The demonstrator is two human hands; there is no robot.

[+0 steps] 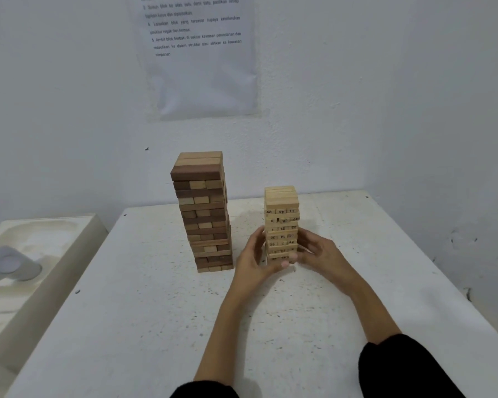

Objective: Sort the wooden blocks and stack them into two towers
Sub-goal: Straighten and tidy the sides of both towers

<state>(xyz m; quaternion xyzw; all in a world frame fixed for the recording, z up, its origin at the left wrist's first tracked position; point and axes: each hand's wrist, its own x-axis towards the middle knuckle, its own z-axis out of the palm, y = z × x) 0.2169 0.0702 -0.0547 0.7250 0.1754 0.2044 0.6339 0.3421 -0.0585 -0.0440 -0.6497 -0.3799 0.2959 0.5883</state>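
Both hands (252, 257) (318, 251) around pale tower (281, 201)

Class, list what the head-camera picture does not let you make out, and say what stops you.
- Head view: foot of the pale numbered tower, covered by the left hand and right hand.
- Head view: numbers on its lowest blocks, blurred.
- Head view: wall notice, top cut off by the frame edge.
- Head view: grey object at far left, blurred and cropped.
- Head view: brown tower, rear facing away.

White table (144, 326) set in a white-walled corner; printed sheet (202, 58) taped above; pale basin (41, 239) at left.
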